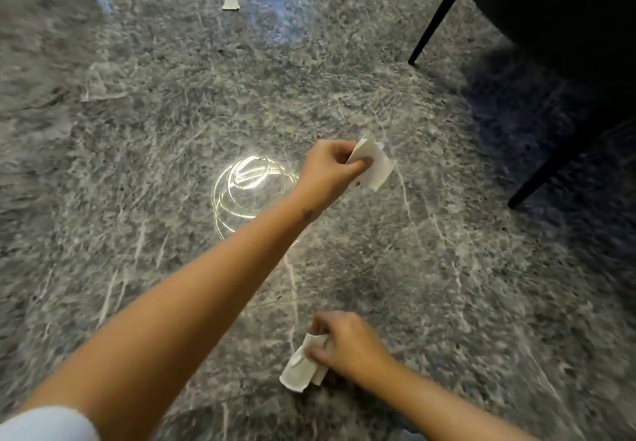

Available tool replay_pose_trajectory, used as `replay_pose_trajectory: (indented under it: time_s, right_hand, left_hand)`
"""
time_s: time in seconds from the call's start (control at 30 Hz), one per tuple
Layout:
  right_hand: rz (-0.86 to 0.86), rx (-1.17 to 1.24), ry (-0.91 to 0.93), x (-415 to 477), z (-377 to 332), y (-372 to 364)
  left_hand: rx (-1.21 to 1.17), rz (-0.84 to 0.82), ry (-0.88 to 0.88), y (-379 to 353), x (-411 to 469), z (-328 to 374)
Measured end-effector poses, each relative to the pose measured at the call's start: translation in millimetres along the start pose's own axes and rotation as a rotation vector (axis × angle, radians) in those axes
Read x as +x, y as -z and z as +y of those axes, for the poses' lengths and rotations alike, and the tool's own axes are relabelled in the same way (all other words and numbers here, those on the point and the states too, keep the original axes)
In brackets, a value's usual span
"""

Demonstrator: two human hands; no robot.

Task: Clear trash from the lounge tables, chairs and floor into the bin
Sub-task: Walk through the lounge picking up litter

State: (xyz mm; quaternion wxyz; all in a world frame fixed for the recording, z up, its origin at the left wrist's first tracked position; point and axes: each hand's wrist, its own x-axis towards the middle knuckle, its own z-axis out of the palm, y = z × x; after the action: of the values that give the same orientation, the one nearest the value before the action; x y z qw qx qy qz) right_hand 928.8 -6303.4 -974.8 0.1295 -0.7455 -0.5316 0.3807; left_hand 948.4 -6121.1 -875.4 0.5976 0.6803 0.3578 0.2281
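Above the floor (144, 268), a tissue (375, 170) is pinched between thumb and fingers of the left hand (328, 170). A second tissue (299, 368) is gripped by the curled right hand (351, 346). A far scrap (230, 3) and a left scrap (94, 86) are located on the floor.

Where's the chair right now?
In the head view, the dark chair fills the upper right corner, its black legs standing on the marble floor, right of the left hand.

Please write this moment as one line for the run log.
left hand: pinches flat napkin | right hand: holds crumpled napkin | floor: paper scrap not yet picked | bin: not in view
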Motion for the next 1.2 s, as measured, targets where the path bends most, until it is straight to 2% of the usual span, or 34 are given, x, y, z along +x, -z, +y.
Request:
replay_pose_trajectory:
  time_s: [0.2,0.37,0.5,0.6,0.73,0.87,1.03,1.2]
  right_hand:
    - [0.279,0.190,-0.029,10,-12,54]
    - [0.402,0.292,0.193,15,-63,102]
    - [0.442,0.285,0.353,21,-114,105]
    - [0.397,0.285,0.406,30,-147,94]
    - [0.283,0.307,0.449,44,-187,81]
    - [0.207,0.338,0.503,38,-229,81]
    - [0.051,0.356,0.474,11,-274,112]
    - [-0.066,0.273,0.542,-26,-329,169]
  left_hand:
    - [0.089,-0.002,0.036,47,-32,-13]
    - [0.104,0.018,0.099,101,-73,-16]
    - [0.067,0.014,0.152,138,-115,-13]
    - [0.029,0.076,0.211,161,-142,-14]
    - [-0.184,0.190,0.315,192,-173,3]
    - [-0.134,0.180,0.301,209,-201,30]
    - [-0.150,0.277,0.289,216,-228,74]
    - [-0.169,0.398,0.342,234,-255,161]
